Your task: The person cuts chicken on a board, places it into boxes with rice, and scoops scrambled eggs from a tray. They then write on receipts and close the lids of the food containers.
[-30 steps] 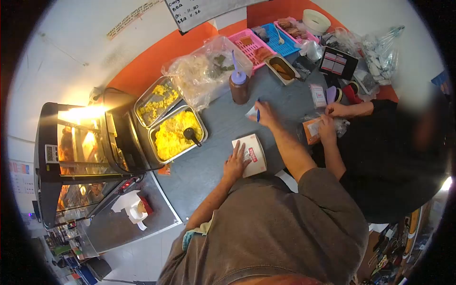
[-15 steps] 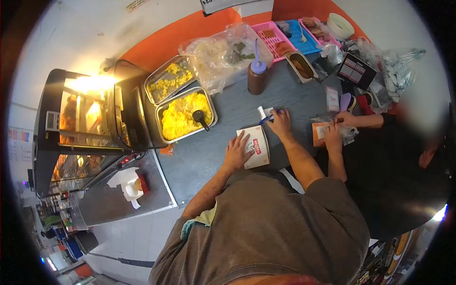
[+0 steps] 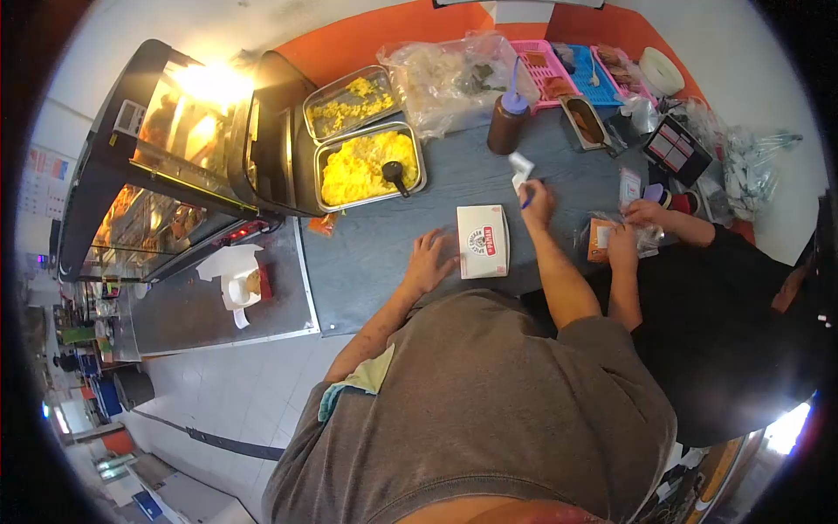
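Observation:
A closed white takeaway box (image 3: 476,253) with a red and black printed logo lies flat on the dark table in front of me. To its left, my left hand (image 3: 429,262) rests on the tabletop, fingers spread and fingertips close to the box's edge. My right hand (image 3: 537,208) is closed around a blue pen (image 3: 525,203), beyond the box's upper right corner. A crumpled white paper slip (image 3: 520,168) lies just past the right fingers, at their tips.
Steel trays of yellow food (image 3: 362,166) stand at the back left, one with a black scoop (image 3: 394,176). Beyond the slip is a brown sauce bottle (image 3: 507,122). A lit warming cabinet (image 3: 196,140) is at left. At right, a co-worker's hands (image 3: 624,240) hold an orange packet (image 3: 599,240).
My left hand has come off the box onto the table at its left. My right hand has turned, with the pen still in it, and the slip now lies beyond its fingers. The view has shifted.

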`<state>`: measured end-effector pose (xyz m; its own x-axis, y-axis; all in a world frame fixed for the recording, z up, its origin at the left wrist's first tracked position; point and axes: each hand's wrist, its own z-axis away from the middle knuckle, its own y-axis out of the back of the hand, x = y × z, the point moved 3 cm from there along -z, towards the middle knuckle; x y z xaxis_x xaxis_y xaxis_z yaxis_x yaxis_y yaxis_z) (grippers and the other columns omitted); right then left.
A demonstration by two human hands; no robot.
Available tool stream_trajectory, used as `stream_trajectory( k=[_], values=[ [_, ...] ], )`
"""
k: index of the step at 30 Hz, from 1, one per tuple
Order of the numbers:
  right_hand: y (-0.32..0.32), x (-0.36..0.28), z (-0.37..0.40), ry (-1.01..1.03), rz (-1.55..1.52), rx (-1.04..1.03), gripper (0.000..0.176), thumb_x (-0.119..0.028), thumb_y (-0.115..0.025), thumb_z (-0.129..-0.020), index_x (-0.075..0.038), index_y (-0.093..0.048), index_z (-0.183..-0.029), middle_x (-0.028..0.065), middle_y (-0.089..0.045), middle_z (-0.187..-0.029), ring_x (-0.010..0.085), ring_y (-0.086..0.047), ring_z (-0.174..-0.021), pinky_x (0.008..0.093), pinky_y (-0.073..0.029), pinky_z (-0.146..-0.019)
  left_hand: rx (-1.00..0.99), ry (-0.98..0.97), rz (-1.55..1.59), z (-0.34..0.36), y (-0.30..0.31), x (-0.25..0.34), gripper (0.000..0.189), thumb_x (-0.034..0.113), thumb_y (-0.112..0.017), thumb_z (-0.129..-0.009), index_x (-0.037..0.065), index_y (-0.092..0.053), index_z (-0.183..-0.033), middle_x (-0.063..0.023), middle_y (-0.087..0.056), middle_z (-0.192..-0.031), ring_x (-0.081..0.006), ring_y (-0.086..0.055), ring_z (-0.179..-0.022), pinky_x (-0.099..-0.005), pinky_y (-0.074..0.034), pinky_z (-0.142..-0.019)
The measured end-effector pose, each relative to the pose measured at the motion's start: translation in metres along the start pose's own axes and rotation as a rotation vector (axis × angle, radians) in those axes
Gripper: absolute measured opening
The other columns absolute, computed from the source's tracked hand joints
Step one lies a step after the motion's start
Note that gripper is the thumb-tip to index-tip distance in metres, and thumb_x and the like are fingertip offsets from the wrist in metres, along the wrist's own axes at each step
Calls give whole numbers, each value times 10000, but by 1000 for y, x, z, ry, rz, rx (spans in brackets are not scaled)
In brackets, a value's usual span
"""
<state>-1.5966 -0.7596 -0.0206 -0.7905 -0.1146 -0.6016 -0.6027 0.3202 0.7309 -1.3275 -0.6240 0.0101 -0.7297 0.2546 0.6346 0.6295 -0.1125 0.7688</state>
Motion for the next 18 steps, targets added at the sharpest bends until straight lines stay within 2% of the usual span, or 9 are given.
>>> stream_trajectory(
  k=[1, 2, 3, 5, 9, 11, 12, 14, 18],
  values=[
    [1, 6, -7, -203, -393, 18, 160, -220, -624, -822, -76, -668, -874, 113, -667, -804, 221, -633, -874, 354, -480, -820, 23, 10, 11, -2, 3, 1, 557, 316, -659, -806, 102, -464, -1282, -189, -392, -1348, -401, -372, -1200, -471, -351, -1006],
    [-9, 14, -3, -187, -566, 105, 193, -216, -576, -875, -37, -646, -865, 65, -637, -717, 148, -644, -703, 237, -474, -571, 41, 23, 25, -2, 6, 3, 555, 307, -657, -809, 91, -461, -1281, -191, -402, -1340, -396, -380, -1193, -461, -352, -1005],
    [4, 0, 2, -193, -563, 97, 193, -216, -576, -875, -37, -646, -865, 65, -637, -717, 148, -644, -703, 237, -474, -571, 36, 31, 29, -4, 5, 3, 555, 307, -657, -809, 91, -461, -1281, -191, -402, -1340, -396, -380, -1193, -461, -352, -1005],
    [22, -32, 23, -561, -882, -578, 154, -128, -622, -803, 2, -650, -880, 85, -654, -747, 175, -647, -681, 283, -501, -639, 115, -10, 156, -17, 0, 5, 582, 296, -649, -816, 93, -424, -1312, -198, -438, -1306, -383, -402, -1182, -440, -351, -1007],
    [20, -44, 58, -504, -647, -896, 168, -140, -590, -809, 3, -652, -869, 74, -629, -666, 156, -643, -566, 259, -483, -499, 117, -54, 292, -41, -10, 26, 609, 242, -656, -815, 105, -384, -1342, -214, -493, -1239, -371, -458, -1142, -431, -376, -979],
    [20, -44, 65, -486, -527, -901, 184, -177, -586, -830, -11, -652, -872, 58, -612, -634, 139, -605, -492, 260, -466, -458, 15, 29, 386, -46, -19, 27, 626, 184, -654, -822, 108, -349, -1364, -212, -572, -1120, -381, -550, -1017, -434, -438, -900],
    [20, -45, 66, -504, -581, -902, 201, -200, -588, -835, -12, -651, -871, 50, -607, -636, 133, -597, -506, 260, -469, -485, 10, 54, 612, -49, -24, 28, 637, 109, -671, -811, 98, -345, -1357, -152, -635, -957, -295, -625, -830, -398, -494, -776],
    [19, -44, 67, -529, -635, -897, 220, -223, -590, -841, -13, -650, -870, 42, -602, -637, 128, -588, -521, 259, -472, -513, -66, 70, 688, -58, -28, 21, 652, 97, -683, -807, 83, -329, -1354, -130, -643, -919, -229, -624, -794, -346, -500, -733],
    [15, -51, 62, -233, -655, -459, 203, -127, -635, -825, -7, -595, -984, 46, -603, -665, 95, -570, -585, 238, -450, -509, -29, 240, 851, -61, -38, 14, 619, 65, -711, -783, 52, -331, -1270, -86, -640, -787, -127, -609, -650, -279, -498, -577]
  ],
)
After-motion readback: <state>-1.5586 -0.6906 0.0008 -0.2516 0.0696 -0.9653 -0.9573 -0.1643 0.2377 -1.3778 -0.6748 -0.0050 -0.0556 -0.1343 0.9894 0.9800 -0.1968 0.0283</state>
